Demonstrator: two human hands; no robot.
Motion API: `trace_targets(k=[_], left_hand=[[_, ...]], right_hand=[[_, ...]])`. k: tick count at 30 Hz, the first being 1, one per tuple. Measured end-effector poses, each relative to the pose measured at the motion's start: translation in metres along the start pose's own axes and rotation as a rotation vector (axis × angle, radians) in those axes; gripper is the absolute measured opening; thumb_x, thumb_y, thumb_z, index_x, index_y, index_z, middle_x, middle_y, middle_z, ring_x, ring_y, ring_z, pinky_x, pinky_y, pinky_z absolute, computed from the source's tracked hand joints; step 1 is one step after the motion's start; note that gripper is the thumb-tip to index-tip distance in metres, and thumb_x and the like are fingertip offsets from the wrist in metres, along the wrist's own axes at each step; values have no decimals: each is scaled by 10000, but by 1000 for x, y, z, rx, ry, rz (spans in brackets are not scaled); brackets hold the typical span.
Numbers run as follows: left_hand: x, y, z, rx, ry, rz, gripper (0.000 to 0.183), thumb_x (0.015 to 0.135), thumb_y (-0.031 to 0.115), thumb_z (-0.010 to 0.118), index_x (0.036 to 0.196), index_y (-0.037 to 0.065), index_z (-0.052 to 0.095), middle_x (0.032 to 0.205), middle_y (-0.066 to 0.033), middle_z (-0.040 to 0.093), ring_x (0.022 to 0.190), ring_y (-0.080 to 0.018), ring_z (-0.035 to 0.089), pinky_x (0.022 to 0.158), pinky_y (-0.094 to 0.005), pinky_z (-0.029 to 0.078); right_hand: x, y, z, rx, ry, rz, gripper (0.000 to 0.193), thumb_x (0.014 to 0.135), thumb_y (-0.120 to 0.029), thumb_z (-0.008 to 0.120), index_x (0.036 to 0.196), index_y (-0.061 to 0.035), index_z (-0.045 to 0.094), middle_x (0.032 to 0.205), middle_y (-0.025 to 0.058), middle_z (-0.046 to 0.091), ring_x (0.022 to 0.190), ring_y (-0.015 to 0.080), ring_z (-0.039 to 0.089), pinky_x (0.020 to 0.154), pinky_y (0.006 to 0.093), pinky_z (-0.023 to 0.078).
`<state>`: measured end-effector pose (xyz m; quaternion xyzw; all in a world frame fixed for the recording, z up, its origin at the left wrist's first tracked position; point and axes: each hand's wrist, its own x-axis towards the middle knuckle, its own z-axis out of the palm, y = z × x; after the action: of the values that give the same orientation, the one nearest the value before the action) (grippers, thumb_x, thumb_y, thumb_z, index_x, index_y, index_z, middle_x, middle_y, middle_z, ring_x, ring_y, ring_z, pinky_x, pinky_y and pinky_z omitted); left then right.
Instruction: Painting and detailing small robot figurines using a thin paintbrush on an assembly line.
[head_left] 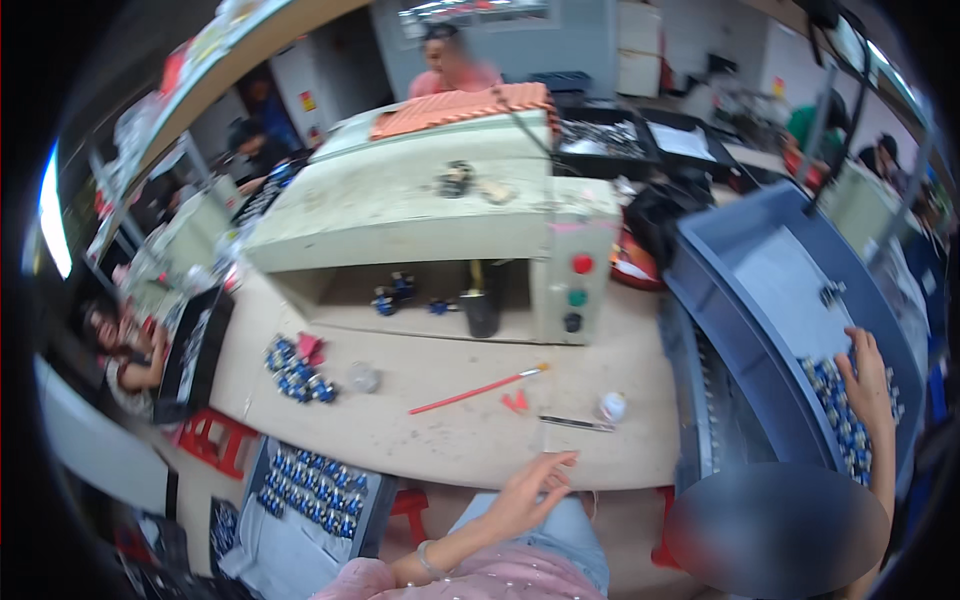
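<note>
My right hand (868,385) reaches into a grey-blue plastic bin (745,285) at the right. Its thumb and fingers are apart, over rows of small blue-and-silver metal parts (838,415). One loose part (831,292) lies farther up on the bin's pale liner sheet (785,285). My left hand (530,495) hangs above my lap by the table's front edge, with its fingers loosely stretched and nothing visible in them. Nearest to it on the table are a dark slim tool (577,424) and a small white bottle (612,406).
A pale green machine housing (400,215) with buttons stands mid-table; several blue parts and a dark cup (482,312) sit inside its opening. A red-handled brush (480,388), clear jar (364,377) and cluster of blue parts (297,372) lie before it. Another parts tray (375,500) stands lower left.
</note>
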<state>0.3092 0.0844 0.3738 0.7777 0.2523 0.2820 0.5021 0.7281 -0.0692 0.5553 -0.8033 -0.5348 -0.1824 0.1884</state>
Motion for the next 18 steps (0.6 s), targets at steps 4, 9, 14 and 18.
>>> trace_targets(k=[4, 9, 14, 18], left_hand=[[-8, 1, -5, -63, 5, 3, 513, 855, -41, 571, 1339, 56, 433, 1153, -130, 551, 862, -180, 605, 748, -296, 510], [-26, -12, -18, -60, 51, -44, 515, 857, -45, 565, 1343, 55, 429, 1149, -127, 550, 857, -175, 608, 744, -288, 511], [-31, -19, -24, -62, 105, -86, 491, 843, -39, 598, 1305, 38, 454, 1147, -122, 572, 903, -182, 651, 798, -304, 535], [-26, -19, -25, -71, 78, -84, 498, 848, -35, 597, 1315, 40, 441, 1163, -126, 565, 913, -191, 648, 798, -304, 534]], right_hand=[[5, 69, 55, -108, -452, 56, 529, 923, -349, 546, 1332, -31, 437, 1102, 265, 608, 990, 417, 601, 828, 452, 482], [8, 115, 94, -63, -877, 126, 596, 903, -366, 514, 1367, -14, 387, 1225, 319, 523, 1150, 426, 510, 967, 448, 409], [-5, 145, 125, -276, -687, 99, 708, 855, -440, 570, 1441, -127, 327, 1327, 310, 452, 1237, 408, 448, 1062, 425, 335], [-12, 157, 141, -208, -568, 76, 439, 922, -347, 517, 1278, -95, 473, 1162, 237, 550, 1059, 378, 550, 883, 454, 428]])
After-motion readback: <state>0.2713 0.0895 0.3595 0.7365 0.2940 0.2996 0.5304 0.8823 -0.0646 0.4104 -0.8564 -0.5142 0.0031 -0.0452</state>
